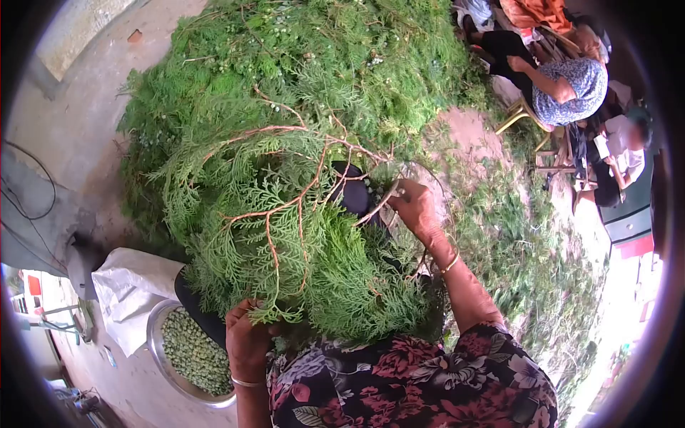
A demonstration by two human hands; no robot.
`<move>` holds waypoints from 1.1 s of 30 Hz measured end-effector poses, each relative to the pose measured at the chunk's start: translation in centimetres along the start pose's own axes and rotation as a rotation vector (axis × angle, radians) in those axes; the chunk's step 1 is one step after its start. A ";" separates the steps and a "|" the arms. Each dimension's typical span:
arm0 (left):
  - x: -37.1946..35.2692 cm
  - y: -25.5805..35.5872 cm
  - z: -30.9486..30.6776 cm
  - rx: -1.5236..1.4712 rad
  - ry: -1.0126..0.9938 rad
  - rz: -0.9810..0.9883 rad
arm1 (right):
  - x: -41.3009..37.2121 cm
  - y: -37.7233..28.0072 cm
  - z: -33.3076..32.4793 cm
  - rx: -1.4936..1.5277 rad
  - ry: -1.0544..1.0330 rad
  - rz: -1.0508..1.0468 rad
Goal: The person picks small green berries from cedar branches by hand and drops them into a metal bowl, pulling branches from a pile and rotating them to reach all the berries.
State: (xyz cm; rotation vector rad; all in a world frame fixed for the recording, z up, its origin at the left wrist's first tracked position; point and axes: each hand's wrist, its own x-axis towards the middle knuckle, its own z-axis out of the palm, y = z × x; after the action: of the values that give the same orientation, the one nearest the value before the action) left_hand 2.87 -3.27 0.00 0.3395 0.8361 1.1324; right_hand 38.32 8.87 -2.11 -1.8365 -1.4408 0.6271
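A leafy evergreen branch point(292, 203) with reddish-brown stems and flat green sprays lies across my lap. My right hand point(415, 208) is closed on the thick end of its stem, with a bangle on that wrist. At the lower left, my left hand point(248, 335) is closed at a leafy tip of the same branch; its fingertips are partly covered by foliage. More green sprigs point(357, 299) rest on my lap under the branch. To the left of my left hand stands a metal basin point(155, 349) holding many small pale green cones point(193, 349).
A large heap of cut greenery point(321, 57) rises in front of me. Loose sprigs point(521, 264) litter the floor at right. A white sack point(128, 285) lies beside the basin. Two people sit at the upper right, one on a chair point(521, 118). A black cable point(46, 192) hangs at left.
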 end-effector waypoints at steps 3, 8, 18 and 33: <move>-0.3 0.7 2.6 0.082 0.054 0.011 | 0.5 1.2 0.3 -0.092 -0.034 -0.003; 0.2 -0.1 1.9 0.040 0.067 0.020 | 1.3 1.7 1.4 0.091 -0.167 -0.072; 0.7 -0.9 0.4 -0.016 0.113 -0.030 | 0.3 2.0 0.7 0.606 -0.321 0.134; 0.4 -1.9 -1.7 -0.183 0.013 -0.029 | 0.3 3.6 3.3 0.335 -0.232 0.159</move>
State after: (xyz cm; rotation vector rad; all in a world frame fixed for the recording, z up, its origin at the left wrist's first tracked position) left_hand 2.93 -4.02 -2.49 0.1674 0.7399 1.1751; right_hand 38.18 9.43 -7.02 -1.6618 -1.2470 1.1212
